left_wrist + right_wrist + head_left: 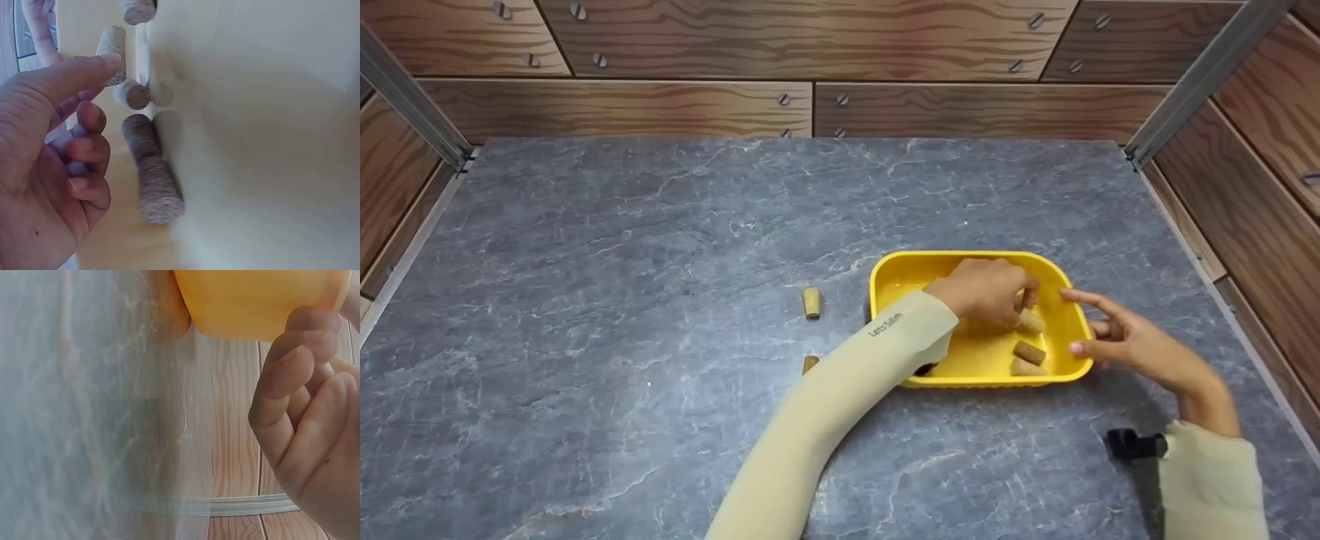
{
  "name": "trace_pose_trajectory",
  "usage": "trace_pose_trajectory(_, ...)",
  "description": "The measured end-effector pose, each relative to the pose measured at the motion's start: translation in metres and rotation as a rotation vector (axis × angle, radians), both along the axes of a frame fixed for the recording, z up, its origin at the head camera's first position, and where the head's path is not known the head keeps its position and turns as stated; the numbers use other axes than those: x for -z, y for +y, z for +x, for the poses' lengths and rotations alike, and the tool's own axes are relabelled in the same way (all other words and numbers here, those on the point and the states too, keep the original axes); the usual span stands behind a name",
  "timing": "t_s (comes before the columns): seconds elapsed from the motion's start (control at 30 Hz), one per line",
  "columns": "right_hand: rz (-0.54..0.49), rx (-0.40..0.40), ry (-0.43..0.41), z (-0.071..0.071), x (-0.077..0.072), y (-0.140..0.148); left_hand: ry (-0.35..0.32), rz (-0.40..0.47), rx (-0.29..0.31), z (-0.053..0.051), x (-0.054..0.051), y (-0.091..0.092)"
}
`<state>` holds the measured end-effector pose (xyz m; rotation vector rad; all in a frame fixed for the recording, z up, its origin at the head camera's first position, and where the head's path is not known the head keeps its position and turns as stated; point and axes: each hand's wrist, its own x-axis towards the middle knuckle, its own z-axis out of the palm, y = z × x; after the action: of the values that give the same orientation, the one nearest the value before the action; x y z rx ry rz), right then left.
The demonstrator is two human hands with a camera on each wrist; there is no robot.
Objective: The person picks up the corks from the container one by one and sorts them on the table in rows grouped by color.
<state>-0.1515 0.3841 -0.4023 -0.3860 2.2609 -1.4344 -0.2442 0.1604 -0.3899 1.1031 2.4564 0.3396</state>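
Observation:
A yellow plastic tub [975,379] stands on the table, with several cork stoppers inside. My left hand [986,291] reaches into it and, in the left wrist view, pinches one cork stopper [114,42] between thumb and fingers. Below that hand lie a pale cork [1030,323], a darker brown cork [1029,352] and another light one [1026,368]. My right hand [1140,349] grips the tub's right rim, thumb and index finger at the edge; the right wrist view shows its other fingers curled against the outside wall.
Left of the tub, one tapered cork [811,303] stands on the marbled grey table [585,300]. A second cork [810,364] is partly covered by my left sleeve [840,397]. Wood-patterned panels [810,37] enclose the table at the back and sides.

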Motion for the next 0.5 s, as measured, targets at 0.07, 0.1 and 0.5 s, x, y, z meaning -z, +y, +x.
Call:
trace_pose_trajectory(0.07, 0.0, -0.003, 0.0, 0.0, 0.002, -0.001, 0.004, -0.006, 0.006, 0.002, -0.003, 0.0)
trace_pose_trajectory(0.1, -0.002, -0.005, 0.0, 0.0, 0.003, -0.001, 0.006, -0.004, 0.01, 0.002, -0.004, 0.0)
trace_pose_trajectory(0.5, 0.004, -0.009, 0.02, -0.002, 0.002, 0.001, -0.005, 0.056, 0.048, 0.01, -0.026, -0.004)
